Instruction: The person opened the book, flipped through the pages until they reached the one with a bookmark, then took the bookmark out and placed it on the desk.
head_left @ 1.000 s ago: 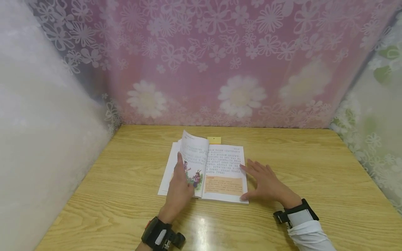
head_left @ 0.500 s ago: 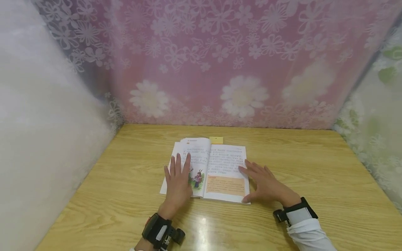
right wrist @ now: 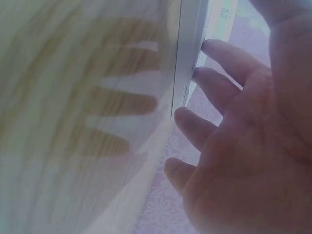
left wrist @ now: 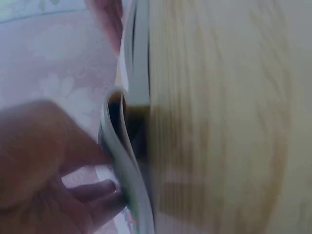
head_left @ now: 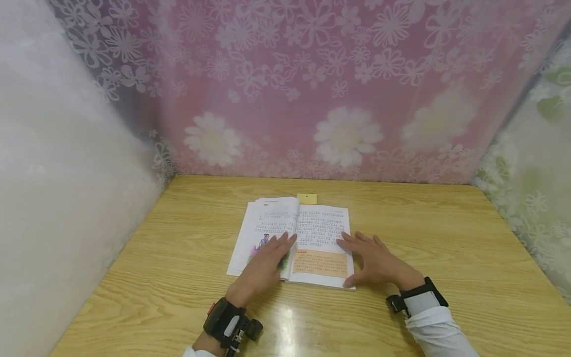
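Observation:
An open book (head_left: pixel 318 230) lies on the wooden table, printed text on both pages. Across the lower part of its left page rests my left hand (head_left: pixel 263 265), fingers extended toward the spine and covering part of a coloured picture. The left wrist view shows that hand (left wrist: pixel 44 165) against the book's curved lower page edges (left wrist: pixel 129 161). My right hand (head_left: pixel 379 260) touches the right page's outer edge with spread fingers, the thumb at the lower corner. In the right wrist view, its fingertips (right wrist: pixel 209 46) meet the side of the book (right wrist: pixel 192 44).
A yellow tab (head_left: pixel 307 199) sticks out past the book's top edge. The wooden tabletop (head_left: pixel 178 238) surrounds the book, with a pink flowered curtain (head_left: pixel 276 99) behind it. Pale sheets hang at the left and right sides.
A lifted left page has come down flat. My left hand first opened out on that page, then slid right toward the spine. My right hand stays at the right edge.

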Motion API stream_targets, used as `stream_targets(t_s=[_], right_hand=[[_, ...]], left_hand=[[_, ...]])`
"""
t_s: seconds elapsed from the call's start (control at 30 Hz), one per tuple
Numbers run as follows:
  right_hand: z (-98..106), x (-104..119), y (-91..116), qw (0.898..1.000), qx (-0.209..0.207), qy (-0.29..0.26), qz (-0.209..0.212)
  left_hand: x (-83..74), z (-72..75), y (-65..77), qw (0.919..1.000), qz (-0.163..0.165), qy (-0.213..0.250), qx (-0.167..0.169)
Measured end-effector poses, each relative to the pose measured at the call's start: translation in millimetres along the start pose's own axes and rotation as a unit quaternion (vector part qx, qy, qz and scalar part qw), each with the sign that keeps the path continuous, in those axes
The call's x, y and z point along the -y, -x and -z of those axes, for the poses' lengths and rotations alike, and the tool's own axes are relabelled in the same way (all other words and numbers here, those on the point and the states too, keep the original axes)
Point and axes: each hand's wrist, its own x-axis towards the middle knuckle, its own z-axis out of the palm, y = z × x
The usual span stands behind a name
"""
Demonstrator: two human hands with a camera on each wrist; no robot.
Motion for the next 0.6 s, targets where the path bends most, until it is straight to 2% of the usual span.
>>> stream_targets(t_s=[0.37,0.5,0.6], right_hand=[[2,-4,-3,1.0,-0.004,0.004,-0.001],[2,-4,-4,0.999,-0.028,0.017,-0.001],[2,-4,-5,0.998,-0.053,0.024,-0.004]], left_hand=[[-7.2,-3.7,1.9,0.9991,0.011,-0.022,0.034],[-12.5,-9.1,-0.6,0.9974,0.028,-0.049,0.046],[-16.0,-12.5,-2.8,0.9961,0.036,-0.07,0.04]])
